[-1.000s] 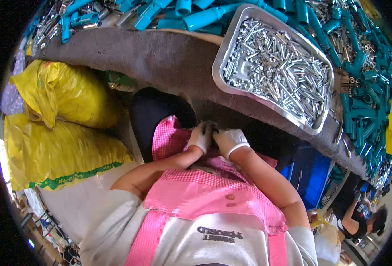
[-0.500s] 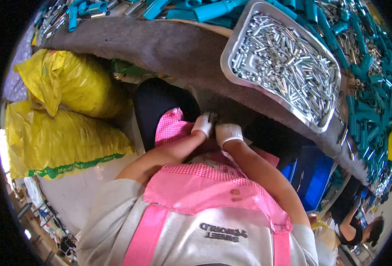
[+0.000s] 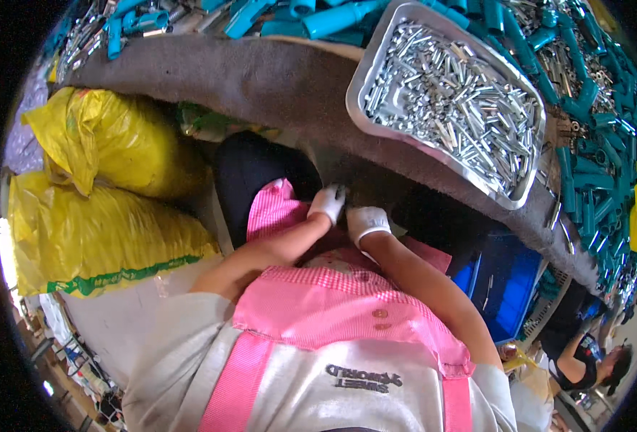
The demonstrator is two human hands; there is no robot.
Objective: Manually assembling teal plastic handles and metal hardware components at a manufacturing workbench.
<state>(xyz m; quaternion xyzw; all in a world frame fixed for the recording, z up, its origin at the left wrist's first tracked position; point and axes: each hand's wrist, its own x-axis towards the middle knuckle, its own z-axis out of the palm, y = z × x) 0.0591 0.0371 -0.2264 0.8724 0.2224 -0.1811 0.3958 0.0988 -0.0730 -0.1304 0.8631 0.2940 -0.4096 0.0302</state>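
Gloved hands meet low in the lap, just under the near edge of the workbench point(image 3: 261, 79). The left hand point(image 3: 328, 204) wears a white glove and points its fingers up toward the grey felt that covers the bench edge; the right hand point(image 3: 366, 222), also in a white glove, sits just beside it, the two touching or nearly so. Both look curled, but the view is too small and shadowed to tell whether either has hold of anything, or how far the fingers are closed. Beneath them lies a pink checked apron point(image 3: 347, 317) spread over the lap, with a fold of it rising beside the left wrist.

On the bench, toward its right part, a shiny metal tray point(image 3: 376, 129) holds a heap of small silver metal sleeves point(image 3: 455, 108). Its near rim lies close to the bench edge, above and to the right of the hands. Teal plastic handles point(image 3: 585, 194) are piled along the far edge and down the right side of the bench around the tray.

Two full yellow sacks point(image 3: 109, 144) stand on the floor to the left, under the bench's left end. A blue crate point(image 3: 502, 284) sits on the floor to the right of the knees. Another person point(image 3: 585, 356) shows at the lower right rim.
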